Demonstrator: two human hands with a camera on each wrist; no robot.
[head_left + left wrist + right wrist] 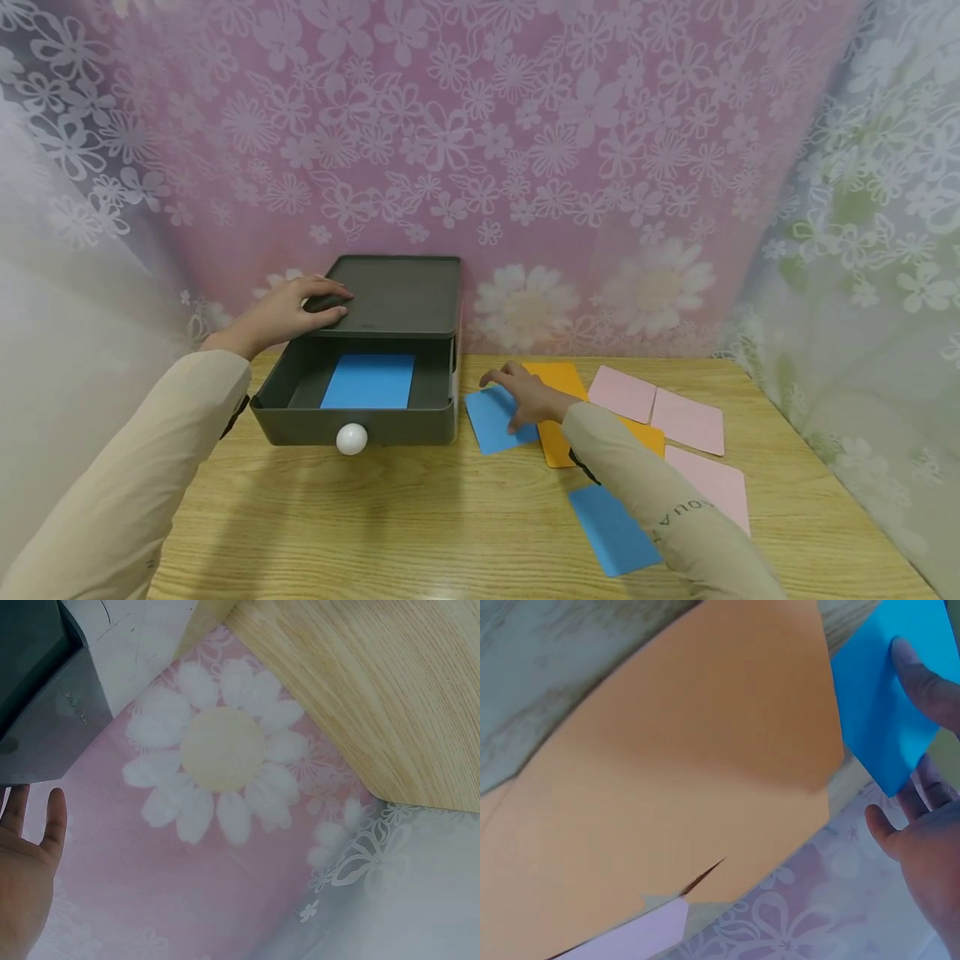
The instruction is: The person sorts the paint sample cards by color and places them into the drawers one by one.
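Left hand (288, 310): loosely extended, resting on top of the box (405, 292) at ten o'clock.
Drawer (416, 425): pulled out, another blue card (367, 385) inside.
Right hand (531, 397): spread wide, thumb over the near blue card (491, 429).
Near blue card: on the table (420, 517), four o'clock from the box.
Orange cards (555, 454): three o'clock.
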